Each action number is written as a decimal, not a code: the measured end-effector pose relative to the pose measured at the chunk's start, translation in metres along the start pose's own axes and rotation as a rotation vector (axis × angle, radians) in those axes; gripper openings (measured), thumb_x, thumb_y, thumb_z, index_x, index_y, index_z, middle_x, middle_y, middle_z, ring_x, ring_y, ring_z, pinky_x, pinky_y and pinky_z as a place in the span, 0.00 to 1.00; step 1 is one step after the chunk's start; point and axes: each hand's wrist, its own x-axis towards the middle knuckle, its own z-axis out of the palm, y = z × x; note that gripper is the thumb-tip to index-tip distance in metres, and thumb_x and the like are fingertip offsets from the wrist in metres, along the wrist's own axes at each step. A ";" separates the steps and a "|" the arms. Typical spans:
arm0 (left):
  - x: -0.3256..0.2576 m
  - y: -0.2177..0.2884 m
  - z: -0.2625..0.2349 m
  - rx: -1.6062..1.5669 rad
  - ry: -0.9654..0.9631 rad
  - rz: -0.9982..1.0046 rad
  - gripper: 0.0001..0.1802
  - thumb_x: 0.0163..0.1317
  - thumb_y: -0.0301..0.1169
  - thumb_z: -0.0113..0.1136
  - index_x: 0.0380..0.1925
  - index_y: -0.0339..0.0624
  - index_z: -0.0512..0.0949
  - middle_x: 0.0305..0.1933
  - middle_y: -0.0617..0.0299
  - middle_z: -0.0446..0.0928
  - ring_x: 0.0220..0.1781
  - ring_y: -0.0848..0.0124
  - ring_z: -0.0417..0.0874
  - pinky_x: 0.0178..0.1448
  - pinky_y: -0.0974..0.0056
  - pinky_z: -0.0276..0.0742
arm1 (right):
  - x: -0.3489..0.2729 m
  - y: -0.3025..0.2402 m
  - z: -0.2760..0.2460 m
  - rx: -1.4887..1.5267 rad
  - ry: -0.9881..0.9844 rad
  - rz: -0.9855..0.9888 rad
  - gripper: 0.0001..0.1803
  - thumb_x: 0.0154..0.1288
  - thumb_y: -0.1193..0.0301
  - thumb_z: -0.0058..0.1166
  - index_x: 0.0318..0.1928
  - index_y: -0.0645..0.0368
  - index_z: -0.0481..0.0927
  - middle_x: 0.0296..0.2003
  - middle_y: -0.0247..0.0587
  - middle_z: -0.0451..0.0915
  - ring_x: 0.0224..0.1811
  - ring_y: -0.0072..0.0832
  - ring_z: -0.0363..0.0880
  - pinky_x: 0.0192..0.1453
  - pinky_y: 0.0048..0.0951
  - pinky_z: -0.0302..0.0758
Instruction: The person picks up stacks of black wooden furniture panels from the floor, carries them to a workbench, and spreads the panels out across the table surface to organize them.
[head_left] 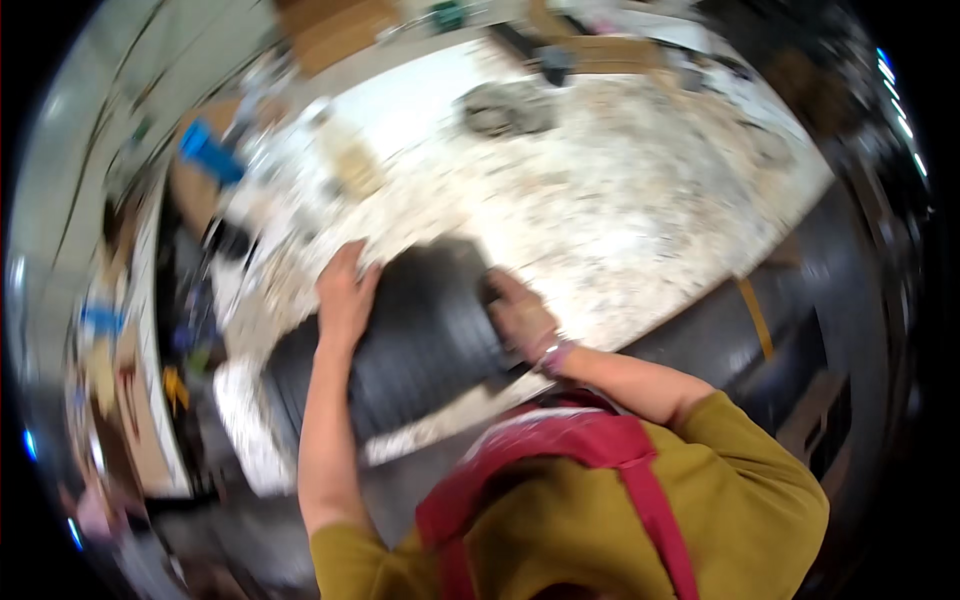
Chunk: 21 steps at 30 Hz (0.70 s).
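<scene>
The left hand (345,295) lies spread and flat on the upper left edge of 1 large dark grey ribbed slab of clay-like material (420,335), just left of the frame's centre. The slab rests on the near edge of the pale, dust-speckled desk (640,200), and its lower left part seems to reach past that edge. The right hand (518,315) presses against the slab's right side, fingers curled; blur hides whether it grips or only pushes.

Judged from this, the slab could tip or slide off the near edge if the 2 hands push unevenly, since little desk lies under its lower left part. A dusty top may also let it skid.

Counted, left to right: 1 blue object (208,152) at upper left, 1 slab, 2 hands, 1 grey lump (507,108) at upper centre.
</scene>
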 end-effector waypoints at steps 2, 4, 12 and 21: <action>0.017 0.019 0.007 -0.075 -0.021 0.114 0.20 0.57 0.35 0.59 0.49 0.39 0.74 0.54 0.49 0.74 0.57 0.50 0.72 0.58 0.53 0.68 | 0.002 0.014 0.012 -0.066 0.018 -0.138 0.21 0.56 0.72 0.51 0.52 0.63 0.71 0.46 0.57 0.76 0.47 0.49 0.76 0.53 0.41 0.73; 0.016 0.041 0.027 -0.066 -0.114 0.196 0.19 0.57 0.36 0.59 0.47 0.42 0.75 0.52 0.53 0.75 0.55 0.52 0.73 0.57 0.52 0.68 | -0.001 0.018 0.020 -0.131 0.130 -0.320 0.20 0.57 0.71 0.51 0.51 0.63 0.71 0.48 0.54 0.75 0.49 0.49 0.75 0.55 0.40 0.72; 0.017 0.087 0.051 0.047 -0.315 0.195 0.15 0.59 0.40 0.57 0.44 0.48 0.78 0.44 0.60 0.76 0.49 0.58 0.74 0.51 0.56 0.68 | -0.014 0.045 -0.012 -0.062 0.019 -0.338 0.24 0.62 0.67 0.51 0.57 0.62 0.67 0.56 0.54 0.69 0.55 0.49 0.71 0.58 0.37 0.70; -0.017 0.141 -0.004 -0.039 0.010 -0.053 0.21 0.54 0.29 0.61 0.49 0.39 0.74 0.55 0.47 0.71 0.54 0.51 0.74 0.57 0.55 0.70 | -0.010 0.027 -0.043 -0.064 -0.392 -0.782 0.37 0.53 0.64 0.58 0.63 0.59 0.62 0.63 0.57 0.58 0.67 0.53 0.55 0.70 0.44 0.54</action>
